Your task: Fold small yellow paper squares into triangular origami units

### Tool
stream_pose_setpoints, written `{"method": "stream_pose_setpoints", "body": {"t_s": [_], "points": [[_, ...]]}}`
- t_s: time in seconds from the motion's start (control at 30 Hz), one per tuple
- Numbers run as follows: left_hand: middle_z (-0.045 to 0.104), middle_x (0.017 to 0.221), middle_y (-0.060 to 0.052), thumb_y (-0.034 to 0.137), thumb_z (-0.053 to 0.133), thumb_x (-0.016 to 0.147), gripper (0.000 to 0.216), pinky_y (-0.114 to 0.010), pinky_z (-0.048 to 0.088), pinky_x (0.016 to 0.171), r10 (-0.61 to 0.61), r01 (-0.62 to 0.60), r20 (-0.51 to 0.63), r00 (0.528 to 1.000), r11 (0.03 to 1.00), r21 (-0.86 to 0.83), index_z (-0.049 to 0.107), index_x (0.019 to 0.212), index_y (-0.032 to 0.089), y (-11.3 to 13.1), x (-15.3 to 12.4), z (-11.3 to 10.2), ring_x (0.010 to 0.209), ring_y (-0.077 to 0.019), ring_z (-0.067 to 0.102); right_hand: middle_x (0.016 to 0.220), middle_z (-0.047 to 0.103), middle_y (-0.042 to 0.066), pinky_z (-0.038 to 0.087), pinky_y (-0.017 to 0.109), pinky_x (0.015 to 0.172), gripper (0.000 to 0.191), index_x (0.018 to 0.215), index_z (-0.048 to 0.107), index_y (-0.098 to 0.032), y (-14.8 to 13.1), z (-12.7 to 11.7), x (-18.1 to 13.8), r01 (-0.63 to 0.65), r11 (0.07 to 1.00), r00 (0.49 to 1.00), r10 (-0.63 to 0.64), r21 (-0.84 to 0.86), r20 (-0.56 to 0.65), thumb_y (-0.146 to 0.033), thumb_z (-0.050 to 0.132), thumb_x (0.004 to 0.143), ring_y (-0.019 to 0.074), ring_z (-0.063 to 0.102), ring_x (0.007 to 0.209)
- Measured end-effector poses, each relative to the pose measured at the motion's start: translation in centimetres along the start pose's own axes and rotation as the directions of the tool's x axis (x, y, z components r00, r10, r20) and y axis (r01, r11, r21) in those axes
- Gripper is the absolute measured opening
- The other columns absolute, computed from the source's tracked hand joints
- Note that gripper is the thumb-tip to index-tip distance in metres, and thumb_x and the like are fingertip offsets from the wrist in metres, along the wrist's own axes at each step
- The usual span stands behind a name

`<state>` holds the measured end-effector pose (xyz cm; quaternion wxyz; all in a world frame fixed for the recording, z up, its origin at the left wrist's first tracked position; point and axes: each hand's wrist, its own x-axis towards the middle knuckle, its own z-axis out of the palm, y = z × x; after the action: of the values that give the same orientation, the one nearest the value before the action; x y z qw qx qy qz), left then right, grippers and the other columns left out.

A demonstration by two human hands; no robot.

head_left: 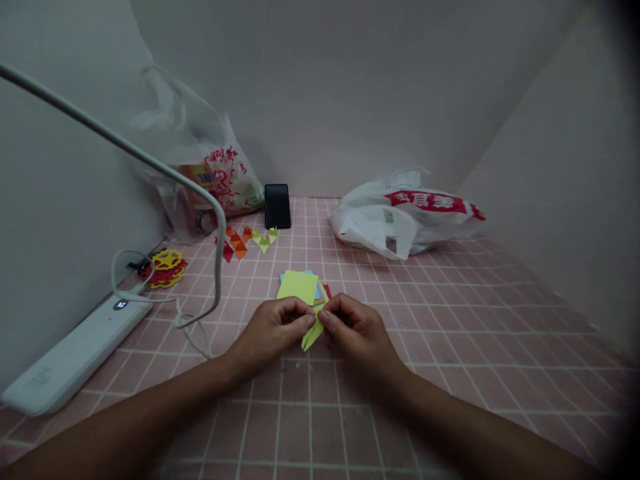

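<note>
A small folded piece of yellow paper (pixel 313 335) is pinched between my two hands, its pointed end hanging toward me. My left hand (pixel 275 327) grips it from the left with thumb and forefinger. From the right, my right hand (pixel 356 327) pinches its other side, the fingertips close to those of the left. Just beyond the hands lies a stack of coloured paper (pixel 299 285), a yellow sheet on top, with blue, orange and red edges showing under it. My fingers cover part of the folded paper.
Folded orange and red paper pieces (pixel 239 241) and yellow ones (pixel 265 239) lie behind, near a black phone (pixel 277 206). Plastic bags (pixel 230 173) (pixel 405 213) stand along the back. At left are a white lamp base (pixel 80 350), its curved cable (pixel 150 160), and red-yellow cutouts (pixel 164 268).
</note>
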<state>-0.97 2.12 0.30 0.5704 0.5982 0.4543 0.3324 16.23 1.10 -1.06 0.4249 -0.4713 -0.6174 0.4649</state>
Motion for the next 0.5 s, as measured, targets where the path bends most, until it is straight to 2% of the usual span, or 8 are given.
{"method": "stream_pose_setpoints", "body": {"t_s": [0.23,0.5], "points": [[0.061,0.069,-0.001,0.033,0.063,0.076,0.018,-0.025,0.042,0.06,0.017,-0.013,-0.071,0.997,0.998,0.063,0.063,0.073,0.016,0.52,-0.36,0.34,0.063,-0.0135,0.054,0.059,0.051,-0.003,0.034,0.024,0.05,0.018,0.074,0.056,-0.02,-0.07,0.25,-0.46,0.032,0.999,0.999,-0.033,-0.029,-0.018,-0.03,0.056,0.089,0.0117,0.044,0.053],[0.061,0.064,0.0,0.028,0.061,0.073,0.014,-0.023,0.041,0.058,0.009,-0.002,-0.058,0.998,0.993,0.12,0.064,0.07,0.015,0.52,-0.11,0.2,0.06,-0.0125,0.053,0.068,0.057,-0.001,0.037,0.025,0.057,0.014,0.074,0.058,-0.019,-0.33,0.01,0.1,0.044,0.996,0.998,-0.04,-0.074,0.056,-0.026,0.059,0.085,0.0134,0.05,0.063]]}}
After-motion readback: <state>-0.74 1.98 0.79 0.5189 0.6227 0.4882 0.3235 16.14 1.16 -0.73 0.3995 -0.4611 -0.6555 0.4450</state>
